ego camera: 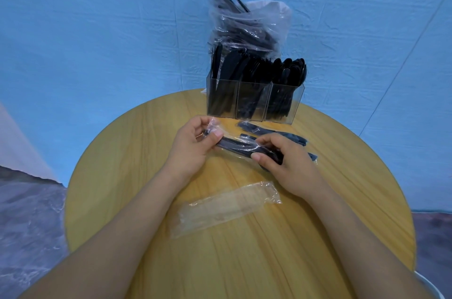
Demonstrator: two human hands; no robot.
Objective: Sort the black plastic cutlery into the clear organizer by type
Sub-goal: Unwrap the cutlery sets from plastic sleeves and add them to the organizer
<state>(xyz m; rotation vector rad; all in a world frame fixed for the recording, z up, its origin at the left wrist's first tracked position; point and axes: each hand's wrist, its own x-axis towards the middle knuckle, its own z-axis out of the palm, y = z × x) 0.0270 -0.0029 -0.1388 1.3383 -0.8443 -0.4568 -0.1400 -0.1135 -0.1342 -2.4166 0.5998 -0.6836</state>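
My left hand [193, 142] and my right hand [281, 159] both held one wrapped cutlery pack [238, 147] above the round wooden table [122, 152], each with the fingers pinched on one end of it. The clear organizer [254, 100] stood at the far edge, its three compartments filled with black cutlery, and more wrapped packs [259, 130] lay just before it. An empty wrapper [227, 208] lay near me, and a plastic bag of cutlery [244, 29] stood behind the organizer
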